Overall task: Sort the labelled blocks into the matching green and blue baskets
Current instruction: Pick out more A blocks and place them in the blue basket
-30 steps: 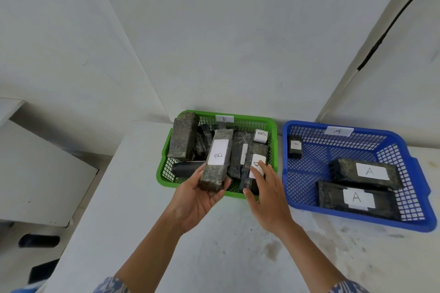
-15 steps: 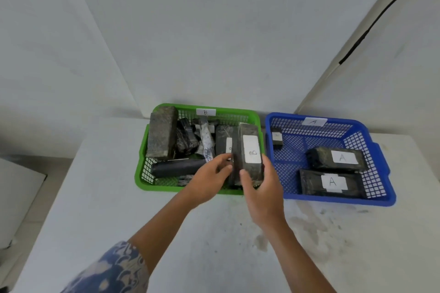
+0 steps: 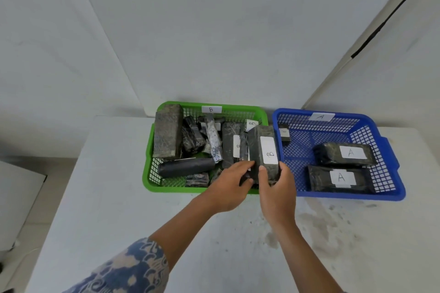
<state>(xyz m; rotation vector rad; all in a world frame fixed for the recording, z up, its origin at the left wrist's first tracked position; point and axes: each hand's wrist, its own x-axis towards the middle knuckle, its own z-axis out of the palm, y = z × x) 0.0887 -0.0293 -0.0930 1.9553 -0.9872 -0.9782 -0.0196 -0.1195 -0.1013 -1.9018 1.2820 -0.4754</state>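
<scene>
A green basket (image 3: 152, 187) tagged B holds several dark blocks. To its right stands a blue basket (image 3: 395, 164) tagged A with two large A blocks (image 3: 346, 153) (image 3: 338, 178) and a small one (image 3: 284, 133). My right hand (image 3: 277, 190) grips the near end of a dark block labelled B (image 3: 263, 152) at the green basket's right side. My left hand (image 3: 228, 185) reaches into the basket beside it, fingers curled on a dark block under the B block; its label is hidden.
Both baskets sit at the back of a white table (image 3: 107, 209) against a white wall. A tall grey block (image 3: 167, 132) leans in the green basket's left corner. A black cylinder (image 3: 185, 166) lies near its front. The table's left edge drops off.
The B block passed from my left hand to my right and went into the green basket's right side. My left hand moved in beside it.
</scene>
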